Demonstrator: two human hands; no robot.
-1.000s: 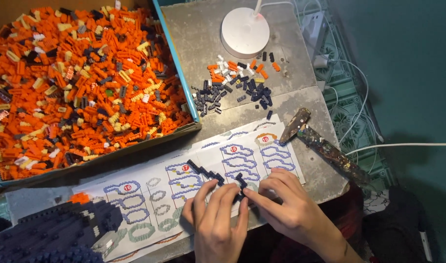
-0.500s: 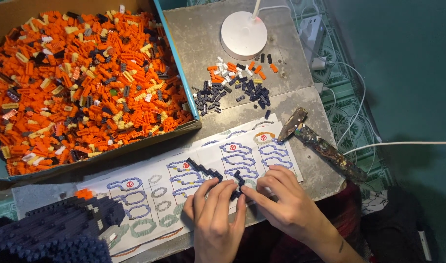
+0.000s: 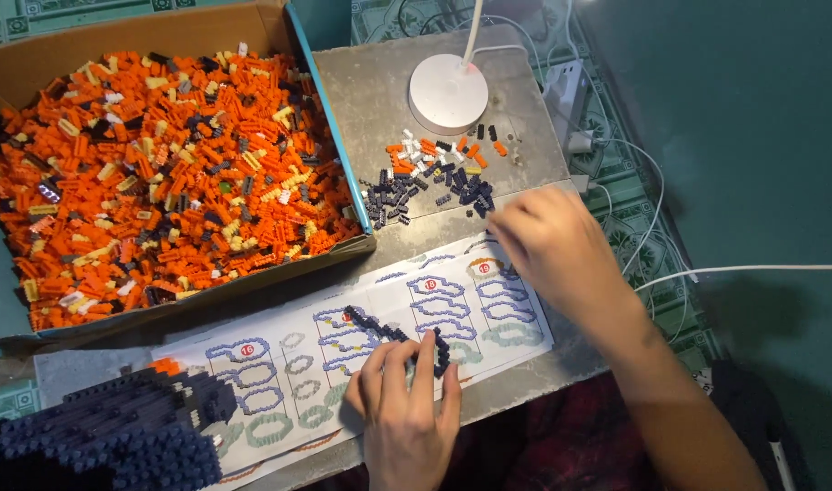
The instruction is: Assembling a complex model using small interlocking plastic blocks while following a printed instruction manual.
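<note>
Nearest, the left hand (image 3: 405,400) presses its fingers flat on a dark strip of joined bricks (image 3: 400,336) lying on the instruction sheet (image 3: 280,382). Farther off, the right hand (image 3: 552,241) reaches, blurred, toward loose dark bricks (image 3: 425,193); its grip cannot be made out. Beyond sits a box of orange bricks (image 3: 161,173).

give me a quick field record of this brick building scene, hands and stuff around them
left hand: flat on the dark brick strip, pressing it to the sheet
right hand: blurred, reaching to the loose pile; whether it holds anything cannot be told
sheet: instruction page with ring diagrams, on the table
box: cardboard, full of mostly orange bricks, left of the pile
lamp base: round, white, behind the pile
model: dark blue build at lower left
cables: white, off the table's right edge
</note>
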